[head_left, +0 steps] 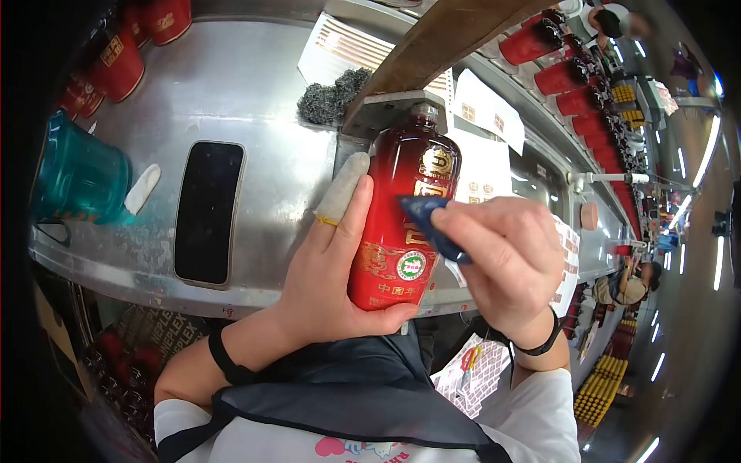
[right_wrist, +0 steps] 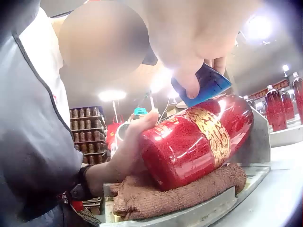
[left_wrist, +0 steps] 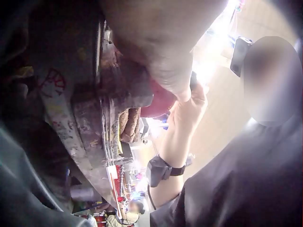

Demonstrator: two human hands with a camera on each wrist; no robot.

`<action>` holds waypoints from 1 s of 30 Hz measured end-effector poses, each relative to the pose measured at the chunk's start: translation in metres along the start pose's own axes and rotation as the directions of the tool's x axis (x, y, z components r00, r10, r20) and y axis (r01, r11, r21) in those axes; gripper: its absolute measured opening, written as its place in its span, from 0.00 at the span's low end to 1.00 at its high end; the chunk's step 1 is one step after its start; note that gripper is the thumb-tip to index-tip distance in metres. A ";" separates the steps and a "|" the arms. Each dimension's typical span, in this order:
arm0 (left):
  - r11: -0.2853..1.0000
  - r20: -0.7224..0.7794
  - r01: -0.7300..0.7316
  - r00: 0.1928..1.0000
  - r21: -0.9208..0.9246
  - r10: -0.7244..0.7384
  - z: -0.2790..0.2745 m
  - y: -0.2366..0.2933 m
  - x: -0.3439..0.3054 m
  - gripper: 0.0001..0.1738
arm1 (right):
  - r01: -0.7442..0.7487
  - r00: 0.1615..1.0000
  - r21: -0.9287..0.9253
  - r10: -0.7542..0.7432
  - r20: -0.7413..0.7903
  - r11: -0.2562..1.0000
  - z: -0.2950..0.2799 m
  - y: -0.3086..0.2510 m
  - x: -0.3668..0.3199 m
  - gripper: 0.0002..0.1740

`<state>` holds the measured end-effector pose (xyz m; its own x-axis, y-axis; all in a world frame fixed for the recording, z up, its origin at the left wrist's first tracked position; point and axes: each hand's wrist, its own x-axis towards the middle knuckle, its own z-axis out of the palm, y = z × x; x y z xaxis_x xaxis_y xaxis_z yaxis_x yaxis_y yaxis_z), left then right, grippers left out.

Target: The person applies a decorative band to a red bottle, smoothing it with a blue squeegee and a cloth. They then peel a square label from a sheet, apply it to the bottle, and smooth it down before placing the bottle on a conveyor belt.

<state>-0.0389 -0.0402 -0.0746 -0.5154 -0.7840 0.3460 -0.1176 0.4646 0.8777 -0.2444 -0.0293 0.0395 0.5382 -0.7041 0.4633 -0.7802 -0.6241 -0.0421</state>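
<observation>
A red glass bottle [head_left: 376, 231] with gold print and a round white-and-green label lies tilted on a brown towel [right_wrist: 189, 194] in a metal cradle. My left hand [head_left: 328, 270] holds the bottle from its left side and base, thumb across the bottom end. A pale cover with a yellow band sits on one left finger. My right hand [head_left: 513, 258] pinches a flat blue scraper [head_left: 421, 210], its edge right at the gold lettering on the bottle's front. In the right wrist view, the scraper [right_wrist: 210, 87] overlaps the bottle's upper side. The left wrist view mostly shows my palm up close.
A black phone [head_left: 208, 212] lies on the metal bench, left of the bottle. Beyond it are a teal container [head_left: 81, 174] and a small white piece [head_left: 143, 189]. Dark steel wool [head_left: 332, 96] and sticker sheets [head_left: 490, 112] lie behind the bottle. Red bottles [head_left: 563, 77] line the right.
</observation>
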 end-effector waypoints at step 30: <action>0.999 0.026 0.032 0.999 0.041 -0.033 0.000 0.001 -0.001 0.73 | -0.055 0.998 -0.091 0.053 -0.024 0.994 -0.002 0.009 0.010 0.25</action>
<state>-0.0387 -0.0386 -0.0746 -0.5332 -0.7878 0.3082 -0.1689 0.4561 0.8738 -0.2468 -0.0418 0.0459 0.4881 -0.7278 0.4817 -0.8344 -0.5511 0.0128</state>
